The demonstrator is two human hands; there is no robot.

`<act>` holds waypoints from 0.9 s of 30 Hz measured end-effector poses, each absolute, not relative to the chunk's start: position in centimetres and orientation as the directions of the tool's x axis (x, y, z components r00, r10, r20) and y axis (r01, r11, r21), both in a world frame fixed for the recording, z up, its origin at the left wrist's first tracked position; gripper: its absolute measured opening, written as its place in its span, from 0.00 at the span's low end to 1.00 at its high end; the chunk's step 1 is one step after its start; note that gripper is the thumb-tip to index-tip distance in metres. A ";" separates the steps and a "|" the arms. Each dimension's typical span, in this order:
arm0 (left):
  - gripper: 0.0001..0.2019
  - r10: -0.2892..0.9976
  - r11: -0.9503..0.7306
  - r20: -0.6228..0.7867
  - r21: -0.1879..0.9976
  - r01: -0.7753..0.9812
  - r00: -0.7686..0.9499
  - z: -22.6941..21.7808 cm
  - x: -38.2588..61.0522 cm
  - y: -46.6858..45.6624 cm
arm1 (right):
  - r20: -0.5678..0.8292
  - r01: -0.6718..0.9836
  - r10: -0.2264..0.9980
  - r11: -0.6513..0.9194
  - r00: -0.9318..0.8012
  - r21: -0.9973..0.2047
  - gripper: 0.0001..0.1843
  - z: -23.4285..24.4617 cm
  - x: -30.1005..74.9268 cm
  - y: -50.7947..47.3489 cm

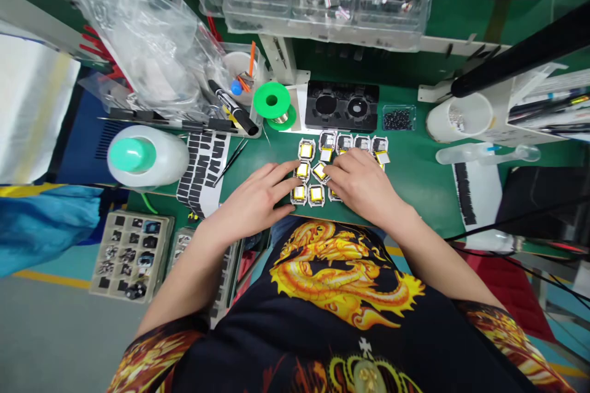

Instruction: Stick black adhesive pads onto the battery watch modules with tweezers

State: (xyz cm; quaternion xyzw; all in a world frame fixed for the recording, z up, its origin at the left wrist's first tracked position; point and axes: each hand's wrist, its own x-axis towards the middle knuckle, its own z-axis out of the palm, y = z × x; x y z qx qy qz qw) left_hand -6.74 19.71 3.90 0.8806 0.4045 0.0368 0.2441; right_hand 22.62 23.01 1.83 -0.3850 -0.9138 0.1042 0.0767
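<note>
Several small clear cases with yellow squares inside (306, 150) lie in rows on the green mat (415, 166). My left hand (258, 196) rests palm down at their left side, fingers stretched toward a case in the front row (298, 193). Over the right side of the group lies my right hand (362, 181), its fingertips pressed on a tilted case (319, 171). It covers several other cases. Neither hand has lifted anything off the mat.
A black moulded fixture (342, 106) and a green solder spool (271, 101) stand behind the cases. A white bottle with a green cap (142, 156), a sheet of black pads (203, 166), tweezers (233, 158), a plastic bag (138, 37) lie left; a tray of black bits (399, 118) right.
</note>
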 end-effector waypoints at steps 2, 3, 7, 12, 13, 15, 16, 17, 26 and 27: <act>0.21 0.731 -0.561 -0.122 0.453 0.693 0.671 3.8 -6.8 19.7 | 0.068 0.689 0.717 0.689 -0.694 -0.225 0.13 1.8 22.4 23.0; 0.21 0.732 -0.562 -0.117 0.454 0.692 0.671 3.8 -6.8 19.8 | 0.072 0.689 0.716 0.690 -0.694 -0.219 0.12 1.7 22.2 23.0; 0.21 0.736 -0.555 -0.102 0.476 0.682 0.669 3.6 -6.9 19.8 | 0.082 0.698 0.727 0.680 -0.681 -0.225 0.11 1.8 21.5 22.9; 0.22 0.740 -0.555 -0.076 0.491 0.671 0.668 3.5 -6.9 19.9 | 0.081 0.712 0.737 0.671 -0.671 -0.206 0.14 1.6 21.0 23.0; 0.22 0.741 -0.556 -0.070 0.494 0.668 0.668 3.4 -6.9 19.9 | 0.081 0.719 0.745 0.663 -0.663 -0.210 0.14 1.5 20.9 23.0; 0.21 0.740 -0.562 -0.060 0.491 0.665 0.670 3.3 -6.8 20.0 | 0.084 0.736 0.764 0.640 -0.640 -0.219 0.16 1.3 20.9 23.0; 0.20 0.740 -0.567 -0.055 0.486 0.665 0.670 3.2 -6.7 20.1 | 0.088 0.745 0.774 0.630 -0.628 -0.219 0.16 1.2 20.8 22.9; 0.19 0.740 -0.571 -0.051 0.480 0.666 0.671 3.1 -6.7 20.1 | 0.094 0.755 0.783 0.619 -0.615 -0.215 0.17 1.1 20.8 22.8; 0.18 0.744 -0.570 -0.033 0.489 0.660 0.667 2.7 -6.5 19.9 | 0.129 0.785 0.815 0.580 -0.565 -0.221 0.17 0.5 20.2 22.3; 0.18 0.748 -0.568 -0.027 0.492 0.660 0.663 2.7 -6.5 19.9 | 0.135 0.787 0.818 0.574 -0.559 -0.225 0.17 0.5 20.2 22.3</act>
